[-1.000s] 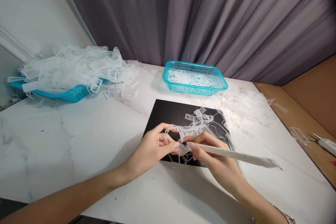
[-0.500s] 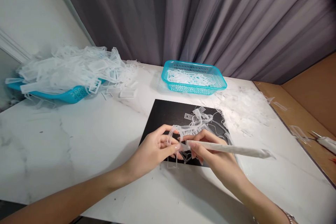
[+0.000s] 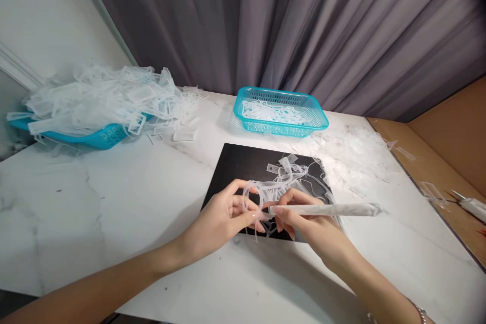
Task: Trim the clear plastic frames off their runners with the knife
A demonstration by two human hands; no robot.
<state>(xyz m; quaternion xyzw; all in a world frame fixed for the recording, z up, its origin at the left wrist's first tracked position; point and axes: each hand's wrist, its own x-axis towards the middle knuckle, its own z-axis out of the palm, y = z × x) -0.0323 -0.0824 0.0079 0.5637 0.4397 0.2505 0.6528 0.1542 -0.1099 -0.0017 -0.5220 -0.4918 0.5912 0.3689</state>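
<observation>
My left hand (image 3: 224, 215) pinches a looped, translucent soft plastic strip (image 3: 255, 186) between thumb and fingers. In my right hand (image 3: 304, 215) is a slim white pen-shaped tool (image 3: 337, 209), its handle wrapped and held like a pencil. Its working tip is hidden at the strip, close to my left fingertips. Both hands are over the near part of a black mat (image 3: 237, 167). Beyond my fingers, a tangle of clear strips and small frame pieces (image 3: 290, 174) lies on the mat.
A blue basket (image 3: 281, 129) with thin white pieces stands behind the mat. Far left, another blue basket (image 3: 102, 136) overflows with translucent frames (image 3: 110, 93). A heap of clear scraps (image 3: 357, 157) lies right of the mat. A white-handled pointed tool (image 3: 473, 206) rests at the right edge.
The rear end of the white tool has swung upward and a little left. Both hands stay nearly in place, and the strip's loop and loose ends have shifted slightly.
</observation>
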